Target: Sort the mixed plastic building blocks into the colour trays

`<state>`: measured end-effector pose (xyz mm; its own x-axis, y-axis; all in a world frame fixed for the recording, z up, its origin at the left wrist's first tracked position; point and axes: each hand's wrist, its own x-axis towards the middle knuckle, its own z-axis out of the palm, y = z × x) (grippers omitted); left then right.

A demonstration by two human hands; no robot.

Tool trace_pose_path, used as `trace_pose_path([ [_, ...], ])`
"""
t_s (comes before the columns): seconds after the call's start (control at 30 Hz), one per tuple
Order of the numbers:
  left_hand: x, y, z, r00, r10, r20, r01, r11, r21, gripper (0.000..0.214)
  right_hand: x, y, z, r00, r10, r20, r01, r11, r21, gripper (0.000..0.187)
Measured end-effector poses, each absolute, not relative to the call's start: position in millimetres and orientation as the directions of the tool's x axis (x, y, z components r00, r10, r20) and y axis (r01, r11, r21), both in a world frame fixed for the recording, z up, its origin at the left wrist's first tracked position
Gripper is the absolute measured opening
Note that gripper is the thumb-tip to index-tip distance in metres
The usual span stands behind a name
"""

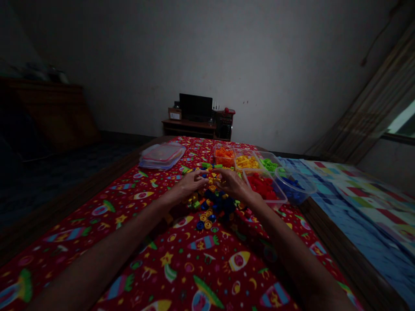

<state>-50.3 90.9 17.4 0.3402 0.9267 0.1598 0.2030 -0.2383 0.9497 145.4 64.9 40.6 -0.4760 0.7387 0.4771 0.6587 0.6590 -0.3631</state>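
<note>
A loose pile of small plastic building bricks [220, 201] in blue, yellow, orange and green lies on the red patterned cloth. Over its left side reaches my left hand [191, 182], fingers stretched toward the pile's middle and thumb apart; I see nothing held in it. My right hand [231, 183] arches over the right side, its fingers bent loosely downward and spread, with no piece visible in them. The fingertips of both hands hover at or just above the bricks; dim light hides whether they touch. Several round yellow and blue wheel-like pieces [208, 217] lie at the near edge.
Clear plastic tubs stand at the right, holding orange [225, 156], yellow [247, 163], green [269, 165], red [263, 188] and blue [293, 185] pieces. Stacked lids [162, 155] lie at the left. A monitor [196, 107] stands beyond the table's far end.
</note>
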Motion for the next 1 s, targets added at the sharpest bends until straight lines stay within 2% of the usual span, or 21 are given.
trace_pose_path([
  [0.13, -46.1, 85.6, 18.0, 0.356, 0.924, 0.142, 0.188, -0.219, 0.957, 0.063, 137.2, 65.5, 39.6, -0.550, 0.715, 0.431, 0.608, 0.697, -0.380, 0.031],
  [0.3, -48.0, 86.6, 18.9, 0.378, 0.901, 0.212, 0.272, -0.327, 0.905, 0.050, 139.9, 61.4, 44.8, -0.589, 0.729, 0.349, 0.620, 0.685, -0.383, 0.019],
  [0.47, -62.1, 88.2, 35.7, 0.349, 0.891, 0.290, 0.408, -0.423, 0.809, 0.040, 151.2, 61.3, 51.2, -0.532, 0.762, 0.368, 0.693, 0.642, -0.327, 0.010],
  [0.6, -76.2, 92.5, 46.7, 0.339, 0.896, 0.288, 0.382, -0.410, 0.828, 0.047, 155.0, 65.6, 51.3, -0.504, 0.772, 0.388, 0.714, 0.625, -0.315, 0.009],
  [0.8, -79.5, 93.6, 45.8, 0.369, 0.885, 0.282, 0.438, -0.434, 0.787, 0.039, 164.0, 68.4, 54.9, -0.492, 0.820, 0.294, 0.755, 0.570, -0.324, 0.008],
  [0.87, -77.5, 91.1, 46.3, 0.394, 0.876, 0.277, 0.450, -0.447, 0.774, 0.037, 174.5, 76.0, 62.0, -0.442, 0.841, 0.311, 0.780, 0.532, -0.329, 0.008],
  [1.0, -77.8, 89.0, 47.5, 0.410, 0.867, 0.282, 0.448, -0.461, 0.766, 0.036, 203.9, 111.8, 82.7, -0.231, 0.870, 0.435, 0.890, 0.370, -0.268, 0.013],
])
